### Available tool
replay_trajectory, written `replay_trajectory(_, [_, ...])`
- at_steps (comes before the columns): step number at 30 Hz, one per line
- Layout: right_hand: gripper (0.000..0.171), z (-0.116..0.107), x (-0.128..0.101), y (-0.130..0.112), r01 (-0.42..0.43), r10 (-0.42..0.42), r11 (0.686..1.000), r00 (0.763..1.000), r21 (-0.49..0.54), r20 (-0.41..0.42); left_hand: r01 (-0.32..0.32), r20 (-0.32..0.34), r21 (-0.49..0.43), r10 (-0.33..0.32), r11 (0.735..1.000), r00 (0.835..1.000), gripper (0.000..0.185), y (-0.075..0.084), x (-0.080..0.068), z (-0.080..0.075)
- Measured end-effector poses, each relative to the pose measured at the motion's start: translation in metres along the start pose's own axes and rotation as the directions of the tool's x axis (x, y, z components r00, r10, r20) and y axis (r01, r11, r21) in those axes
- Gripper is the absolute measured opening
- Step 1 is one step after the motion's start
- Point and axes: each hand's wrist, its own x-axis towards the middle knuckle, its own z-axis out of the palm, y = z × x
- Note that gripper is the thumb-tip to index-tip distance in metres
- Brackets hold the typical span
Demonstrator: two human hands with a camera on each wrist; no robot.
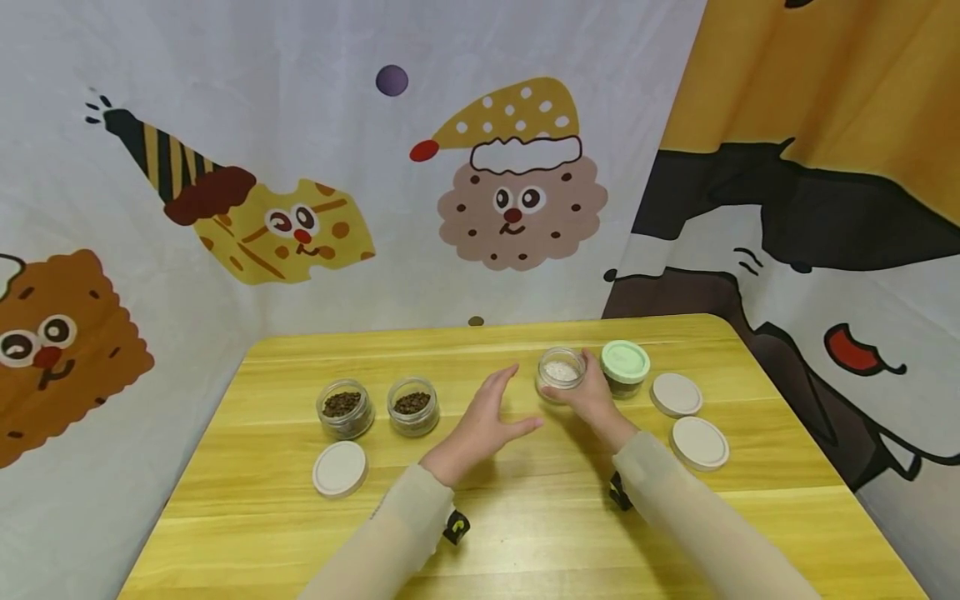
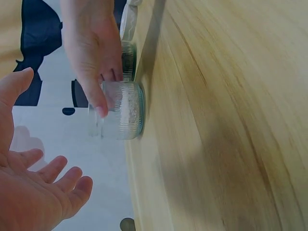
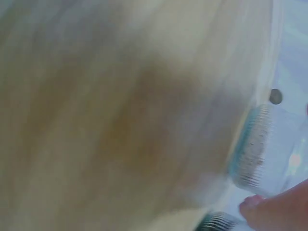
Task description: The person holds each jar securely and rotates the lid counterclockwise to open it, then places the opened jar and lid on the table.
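- While your right hand (image 1: 592,398) grips the open jar of white grains (image 1: 561,372) on the tabletop (image 1: 525,500) (beside the green-lidded jar (image 1: 626,365)), it stands upright.
- Your left hand (image 1: 483,421) hovers just beside it, fingers released, holding nothing.

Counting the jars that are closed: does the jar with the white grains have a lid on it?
No. In the head view the jar with the white grains, gripped by the right hand, is open on top; only the neighbouring jar wears a green lid.
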Motion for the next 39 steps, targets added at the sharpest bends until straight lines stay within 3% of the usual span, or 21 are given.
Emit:
replay_trajectory(10, [0.106, -0.02, -0.013, -0.023, 0.052, -0.048, 0.994, 0.998, -0.091, 0.046, -0.007, -0.008, 0.002, 0.007, 1.0, 1.0, 0.093, -0.001, -0.001, -0.005])
replay_trajectory(18, [0.094, -0.042, -0.023, -0.038, 0.078, -0.078, 0.995, 0.997, -0.062, -0.004, -0.014, 0.006, -0.016, 0.014, 1.0, 1.0, 0.092, 0.005, 0.001, -0.006])
replay_trajectory(22, [0.082, -0.054, -0.024, -0.039, 0.09, -0.092, 0.996, 0.992, -0.028, -0.084, -0.016, 0.008, -0.027, 0.016, 1.0, 1.0, 0.092, 0.008, 0.002, -0.004])
replay_trajectory(31, [0.081, -0.084, -0.021, -0.018, 0.089, -0.08, 0.996, 0.959, 0.021, -0.272, -0.013, 0.026, -0.05, 0.014, 0.999, 1.0, 0.09, 0.014, 0.004, 0.004])
replay_trajectory(34, [0.085, -0.09, -0.02, -0.007, 0.079, -0.071, 0.997, 0.958, 0.019, -0.276, -0.033, 0.032, -0.049, 0.034, 0.998, 0.999, 0.09, 0.017, 0.007, 0.008])
replay_trajectory(39, [0.097, -0.096, -0.02, 0.01, 0.035, -0.035, 0.999, 0.976, 0.0, -0.216, -0.055, 0.046, -0.025, 0.057, 0.998, 0.997, 0.091, 0.02, 0.012, 0.014])
